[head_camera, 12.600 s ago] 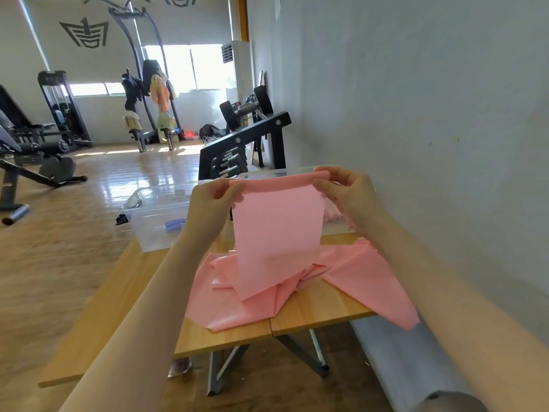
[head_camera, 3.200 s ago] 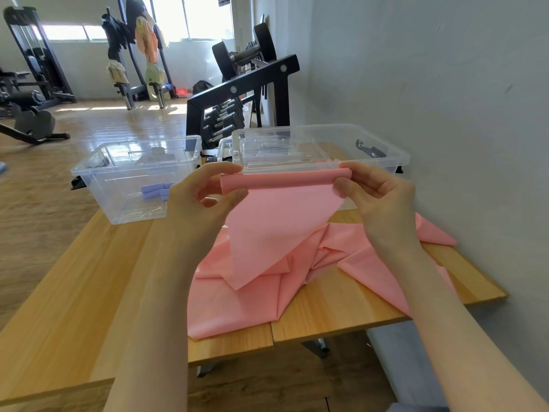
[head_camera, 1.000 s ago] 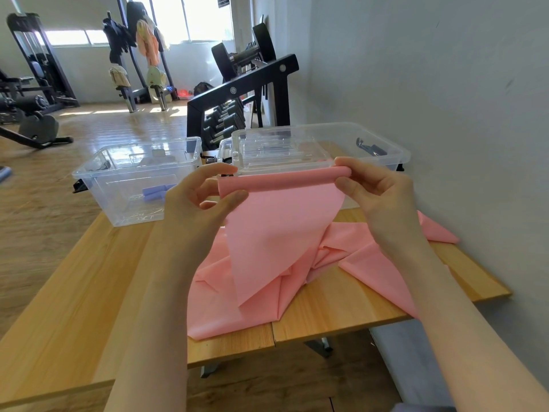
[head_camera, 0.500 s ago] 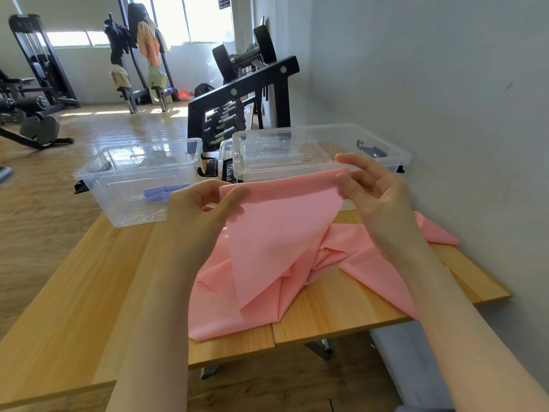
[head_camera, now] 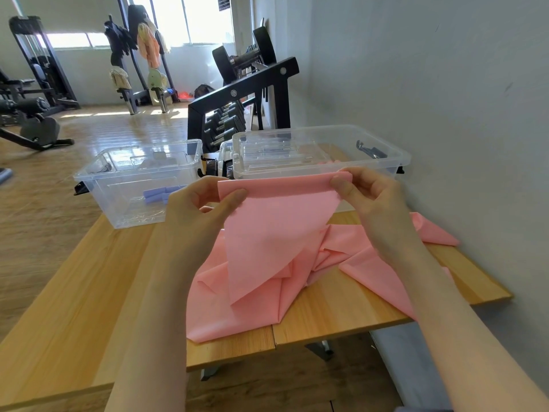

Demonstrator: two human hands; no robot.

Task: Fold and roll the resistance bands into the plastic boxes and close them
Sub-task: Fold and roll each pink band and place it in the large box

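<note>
A person's two bare hands hold up one end of a pink resistance band above a wooden surface. The left hand pinches the band's top left corner between thumb and curled fingers, and the right hand pinches the top right corner the same way, so the folded top edge stretches level between them. Below the hands the band hangs as a flat sheet narrowing to a point, and the rest of it lies crumpled on the surface beneath and to the right of the right hand, with one end trailing over the near edge. Beyond the left hand stands an open clear plastic box holding a few small purple pieces. Beyond the right hand, just past the band's top edge, stands a second clear plastic box next to a grey wall. Farther off behind the boxes are a black dumbbell rack and other gym machines on a wooden floor.
</note>
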